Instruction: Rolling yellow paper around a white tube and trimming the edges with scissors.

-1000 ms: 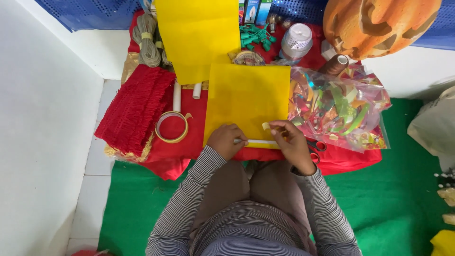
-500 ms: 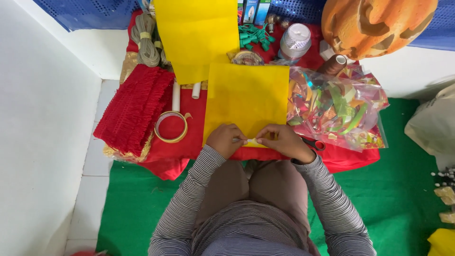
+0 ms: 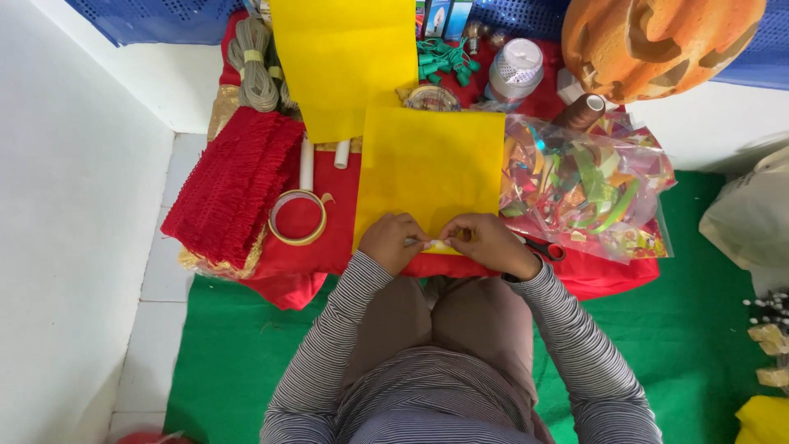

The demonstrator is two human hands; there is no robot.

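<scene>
Since 1 second ago the right hand [image 3: 491, 243] has slid in from the sheet's right corner to meet the left hand [image 3: 393, 242], so work now centres on the near edge of the yellow sheet [image 3: 431, 168]. Both hands pinch a thin white strip [image 3: 429, 243] there, knuckles up, wrists bent inward, scissors [image 3: 544, 248] just right of the grip.

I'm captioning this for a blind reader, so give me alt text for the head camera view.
Seen from above, a seated person's left hand and right hand pinch the near edge of a yellow sheet lying on a red cloth. A tape roll and red fringe trim lie left, a bag of colourful scraps right.
</scene>
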